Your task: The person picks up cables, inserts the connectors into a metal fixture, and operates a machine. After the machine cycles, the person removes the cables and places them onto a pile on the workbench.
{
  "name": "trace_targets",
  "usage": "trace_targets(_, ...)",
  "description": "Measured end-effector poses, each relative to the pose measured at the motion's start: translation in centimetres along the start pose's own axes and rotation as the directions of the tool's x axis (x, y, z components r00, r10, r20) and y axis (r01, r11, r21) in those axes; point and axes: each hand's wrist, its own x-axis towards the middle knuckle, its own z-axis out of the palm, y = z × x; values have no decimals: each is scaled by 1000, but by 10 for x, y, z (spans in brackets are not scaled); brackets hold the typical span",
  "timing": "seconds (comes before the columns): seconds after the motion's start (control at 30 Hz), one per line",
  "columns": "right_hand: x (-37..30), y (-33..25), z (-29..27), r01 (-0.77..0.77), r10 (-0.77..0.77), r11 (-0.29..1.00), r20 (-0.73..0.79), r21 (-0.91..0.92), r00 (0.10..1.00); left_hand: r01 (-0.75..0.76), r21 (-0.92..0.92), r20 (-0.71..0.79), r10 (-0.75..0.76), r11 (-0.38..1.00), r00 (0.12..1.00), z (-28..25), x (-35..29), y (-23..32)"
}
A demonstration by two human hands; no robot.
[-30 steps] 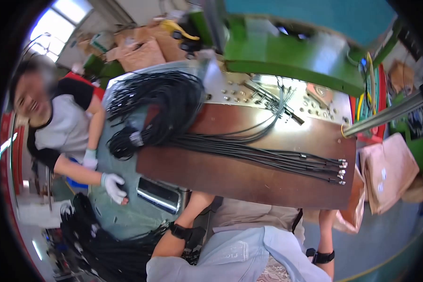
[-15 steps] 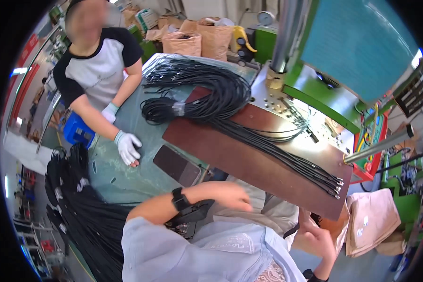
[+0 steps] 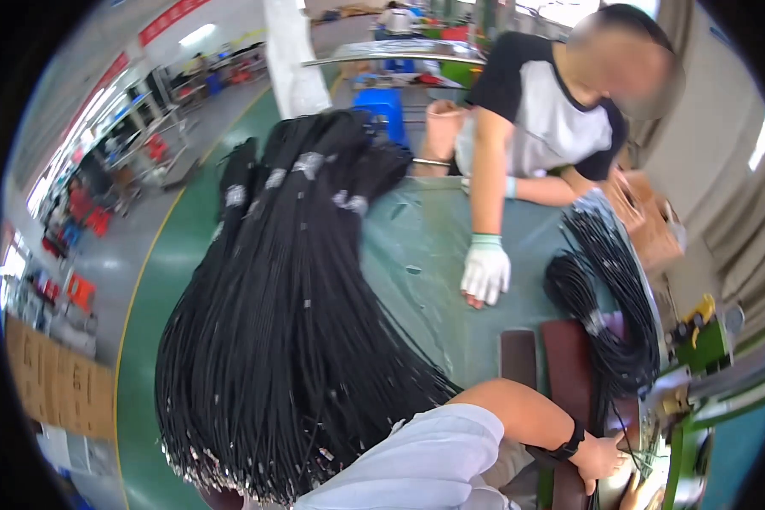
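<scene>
The left hand (image 3: 599,460) has moved from above the lap to the slim black cables (image 3: 602,401) on the reddish-brown flat board (image 3: 561,367). The right hand (image 3: 643,491) has moved beside it at the lower right edge, also off the lap. Both hands are therefore at the cables' working end. The left fingers appear extended; whether either hand grasps a cable cannot be told. A co-worker's white-gloved hand (image 3: 487,270) remains on the green-covered table (image 3: 416,223).
</scene>
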Motion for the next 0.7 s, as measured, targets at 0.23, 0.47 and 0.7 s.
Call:
trace_targets(0.23, 7, 61, 19, -200, 169, 966, -188, -161, 967, -123, 92, 168, 107, 988, 980, -31, -16, -38)
trace_targets(0.47, -24, -15, -27, -107, -87, 960, -638, -259, 765, -46, 268, 17, 43, 962, 999, -6, 1, -25)
trace_targets(0.7, -96, -49, -108, -148, 125, 983, -203, -107, 971, 293, 130, 172, -313, 947, 934, -51, 14, 1)
